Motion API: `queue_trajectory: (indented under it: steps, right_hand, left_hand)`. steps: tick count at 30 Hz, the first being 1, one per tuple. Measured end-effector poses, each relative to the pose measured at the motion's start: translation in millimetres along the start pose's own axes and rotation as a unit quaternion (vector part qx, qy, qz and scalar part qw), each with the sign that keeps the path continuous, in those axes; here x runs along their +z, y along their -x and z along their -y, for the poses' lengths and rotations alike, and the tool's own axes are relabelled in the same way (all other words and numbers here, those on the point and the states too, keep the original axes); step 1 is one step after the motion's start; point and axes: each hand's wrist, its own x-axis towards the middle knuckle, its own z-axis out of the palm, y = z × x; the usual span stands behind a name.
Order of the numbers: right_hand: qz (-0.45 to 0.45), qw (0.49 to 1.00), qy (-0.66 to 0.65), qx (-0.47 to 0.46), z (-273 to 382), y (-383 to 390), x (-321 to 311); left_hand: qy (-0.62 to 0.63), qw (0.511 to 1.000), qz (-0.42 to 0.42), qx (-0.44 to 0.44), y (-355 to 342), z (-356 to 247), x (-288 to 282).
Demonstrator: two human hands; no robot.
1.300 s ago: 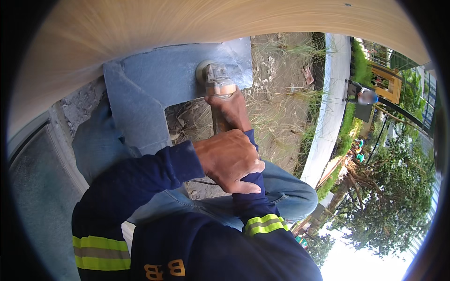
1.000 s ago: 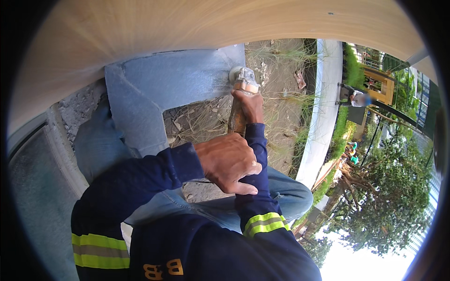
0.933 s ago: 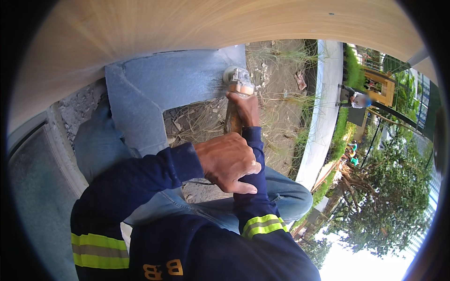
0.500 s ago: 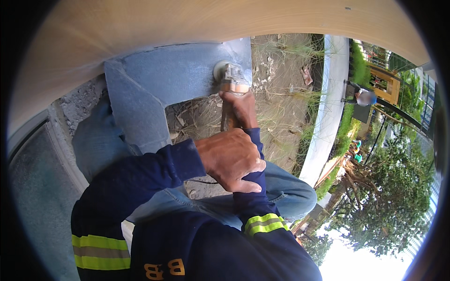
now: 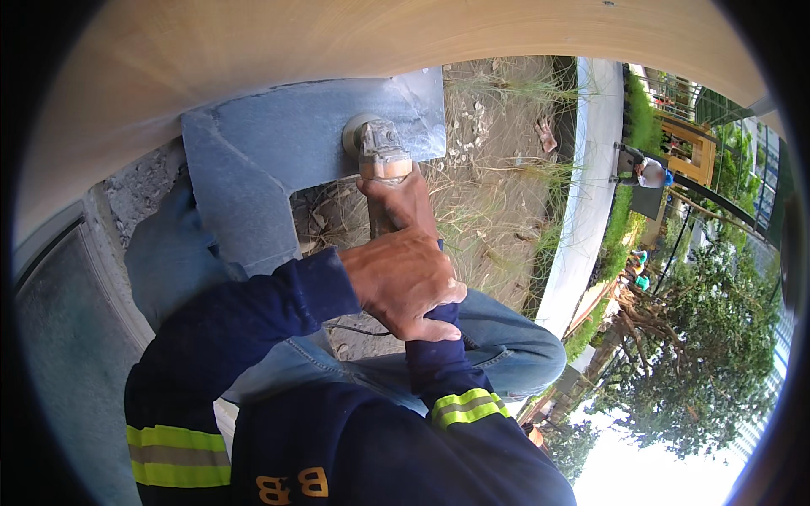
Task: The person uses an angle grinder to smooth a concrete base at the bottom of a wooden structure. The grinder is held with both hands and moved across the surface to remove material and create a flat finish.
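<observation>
My right hand [image 5: 400, 204] is closed round the body of a dusty angle grinder [image 5: 384, 156]. The grinder's pale round disc [image 5: 359, 135] rests against a blue-grey stone slab [image 5: 278, 139], whose right part is streaked with white dust. My left hand [image 5: 403, 282] is wrapped over my right wrist and forearm, its thumb lying along the dark blue sleeve. Most of the grinder's handle is hidden under my right hand. The slab bends into a narrower arm coming toward my bent legs.
A tan panel [image 5: 337, 42] runs along the slab's far edge. Right of the slab lies soil [image 5: 498, 177] with dry grass, then a pale concrete kerb [image 5: 595, 177]. A black cord [image 5: 363, 330] passes below my arms. Another person [image 5: 645, 171] is in the right background.
The grinder has slid left across the slab, away from its right end. Both hands have moved left with it, my left hand keeping its hold on my right wrist.
</observation>
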Motion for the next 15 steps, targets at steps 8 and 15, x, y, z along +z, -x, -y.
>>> queue_trajectory:
  steps: [8, 15]
  right_hand:
    - [-0.077, 0.996, -0.005, 0.046, -22, -37, -74]
    - [-0.044, 0.999, -0.008, 0.006, -9, -20, -53]
  left_hand:
    - [0.004, 1.000, 0.001, 0.014, -5, -5, -1]
    - [-0.007, 1.000, 0.011, 0.003, -6, -2, 3]
